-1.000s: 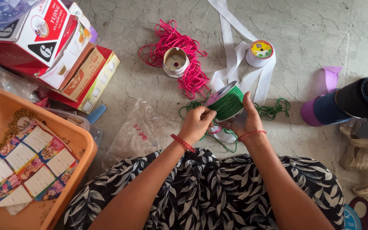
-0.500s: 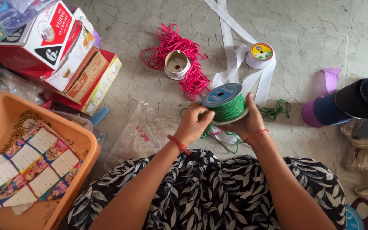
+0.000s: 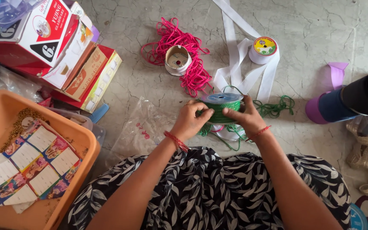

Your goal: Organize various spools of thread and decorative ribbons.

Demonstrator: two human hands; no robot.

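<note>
Both of my hands hold a spool of green cord (image 3: 220, 107) with a blue top, low over the stone floor in front of my lap. My left hand (image 3: 191, 120) grips its left side and my right hand (image 3: 242, 116) its right side. Loose green cord (image 3: 276, 106) trails from the spool to the right and lies in loops under my hands. Each wrist wears a red thread band.
A tangle of pink cord around an empty spool (image 3: 178, 59) lies ahead. A white ribbon roll (image 3: 264, 50) sits to its right. Purple ribbon rolls (image 3: 323, 106) are far right. Red boxes (image 3: 60, 47) and an orange tub (image 3: 81, 142) of cards stand left. A clear plastic bag (image 3: 143, 127) lies nearby.
The green spool has tilted from showing its blue top face to lying nearly edge-on, and both hands have shifted slightly lower around it.
</note>
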